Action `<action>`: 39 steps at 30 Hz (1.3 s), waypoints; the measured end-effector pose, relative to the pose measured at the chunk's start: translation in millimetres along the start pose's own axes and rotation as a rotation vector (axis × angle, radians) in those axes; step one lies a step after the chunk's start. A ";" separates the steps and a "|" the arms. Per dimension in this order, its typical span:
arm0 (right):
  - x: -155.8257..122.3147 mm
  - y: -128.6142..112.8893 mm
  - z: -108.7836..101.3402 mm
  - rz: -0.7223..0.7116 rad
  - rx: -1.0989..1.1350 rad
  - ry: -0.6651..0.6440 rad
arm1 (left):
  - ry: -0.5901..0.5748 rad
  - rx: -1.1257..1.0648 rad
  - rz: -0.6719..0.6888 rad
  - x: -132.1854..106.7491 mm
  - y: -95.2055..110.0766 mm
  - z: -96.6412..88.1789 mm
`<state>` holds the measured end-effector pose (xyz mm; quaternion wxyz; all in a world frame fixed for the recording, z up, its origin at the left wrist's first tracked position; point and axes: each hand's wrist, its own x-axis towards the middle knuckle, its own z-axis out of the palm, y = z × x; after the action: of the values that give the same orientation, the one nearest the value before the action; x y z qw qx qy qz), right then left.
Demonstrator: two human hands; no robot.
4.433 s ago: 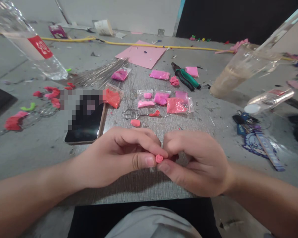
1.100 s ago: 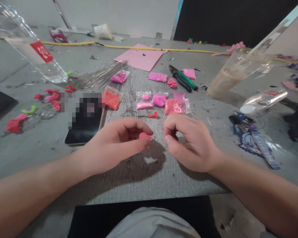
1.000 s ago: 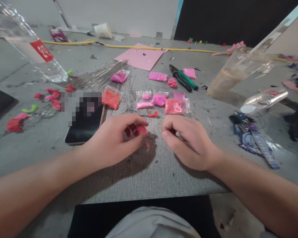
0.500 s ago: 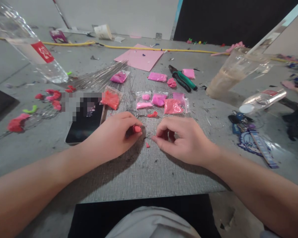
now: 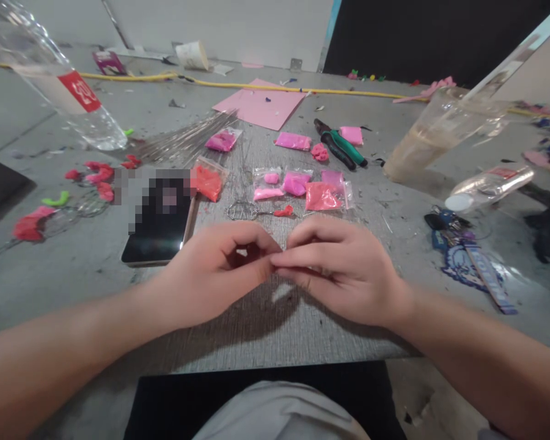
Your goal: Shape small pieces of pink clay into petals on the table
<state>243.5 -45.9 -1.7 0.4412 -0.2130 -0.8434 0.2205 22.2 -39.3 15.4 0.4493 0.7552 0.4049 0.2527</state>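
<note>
My left hand (image 5: 215,275) and my right hand (image 5: 343,269) meet fingertip to fingertip just above the grey table mat (image 5: 256,330). The left hand's fingers are curled, with thumb and forefinger pinched. A dark red patch of the clay piece (image 5: 252,252) shows inside the curl. My right hand's fingers are pressed together and reach into that pinch; what they grip is hidden. Just beyond the hands lies a wire loop with a red clay bit (image 5: 256,212).
Small bags of pink and red clay (image 5: 323,195) and an orange bag (image 5: 208,180) lie ahead. A phone (image 5: 158,229) is at the left, a tilted bottle (image 5: 59,85) behind it. Green pliers (image 5: 341,143), a plastic cup (image 5: 435,131) and keys (image 5: 467,250) stand at the right.
My right hand has moved left and closed against the left hand's fingertips. The small red crumb that lay on the mat between the hands is no longer in view.
</note>
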 end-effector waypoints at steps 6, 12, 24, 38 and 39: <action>-0.2 -2.3 1.4 -0.030 0.033 0.013 | -0.088 -0.407 -0.267 -4.6 4.8 4.9; 1.1 -3.0 1.5 0.003 0.074 0.010 | -0.084 -0.474 -0.351 -6.4 5.1 6.5; 6.4 -4.9 -3.0 0.086 0.128 -0.030 | -0.001 -0.012 0.016 -10.1 5.9 5.0; 6.0 -4.5 -1.9 0.850 0.722 -0.059 | 0.130 0.321 0.369 -7.2 -1.4 6.3; 6.6 -3.9 -2.7 0.883 0.780 -0.062 | 0.123 0.318 0.381 -6.6 -1.9 5.7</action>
<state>241.7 -44.9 6.1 0.3284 -0.3594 -0.5439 0.6835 22.1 -47.0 10.9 0.2437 0.8623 0.3163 0.3113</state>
